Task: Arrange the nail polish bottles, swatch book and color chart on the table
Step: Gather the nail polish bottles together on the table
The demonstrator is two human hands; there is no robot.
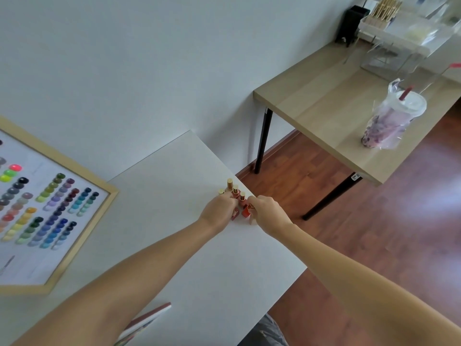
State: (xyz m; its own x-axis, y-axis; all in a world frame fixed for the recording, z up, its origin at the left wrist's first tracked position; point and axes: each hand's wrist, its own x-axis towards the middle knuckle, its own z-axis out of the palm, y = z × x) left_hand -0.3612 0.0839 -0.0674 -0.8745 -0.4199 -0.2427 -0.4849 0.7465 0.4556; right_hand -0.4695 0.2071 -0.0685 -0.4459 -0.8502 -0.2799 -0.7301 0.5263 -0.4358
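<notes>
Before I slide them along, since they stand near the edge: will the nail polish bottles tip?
Probably: the nail polish bottles look tall and narrow with gold caps, so a push could topple them. They crowd the white table edge, so one might fall.

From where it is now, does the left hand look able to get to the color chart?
Probably yes. The left hand is busy on the nail polish bottles, but bare white table lies between it and the color chart.

Gold-capped red nail polish bottles [235, 193] cluster upright near the white table's [174, 221] right edge.
</notes>
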